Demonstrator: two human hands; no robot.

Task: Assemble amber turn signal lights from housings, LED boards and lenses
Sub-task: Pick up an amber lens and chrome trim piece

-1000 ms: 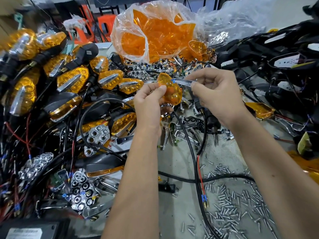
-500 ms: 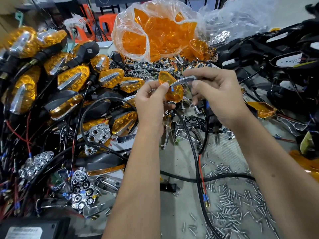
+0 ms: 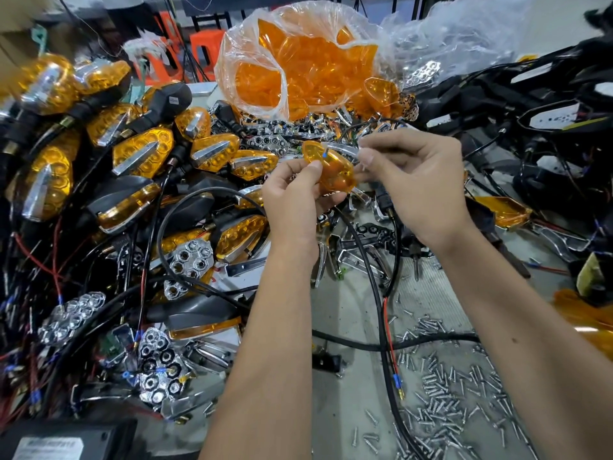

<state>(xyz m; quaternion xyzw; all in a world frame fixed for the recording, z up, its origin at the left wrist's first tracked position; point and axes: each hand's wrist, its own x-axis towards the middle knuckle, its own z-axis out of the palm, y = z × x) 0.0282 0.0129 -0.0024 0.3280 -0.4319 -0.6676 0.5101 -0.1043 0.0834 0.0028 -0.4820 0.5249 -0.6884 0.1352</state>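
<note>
Both hands are working one amber lens above the cluttered bench.

The left hand (image 3: 295, 190) is pinching the amber lens (image 3: 333, 171) between thumb and fingers; just right of that grip, the right hand (image 3: 414, 180) is pinching a chrome trim strip (image 3: 345, 149) lying across the lens top.

Orange plastic stools (image 3: 205, 48) are seen at the back, beyond the workbench. A dark box with a white label (image 3: 49, 444) is set at the near left edge. A cardboard box (image 3: 20, 31) is glimpsed at the far left.
</note>
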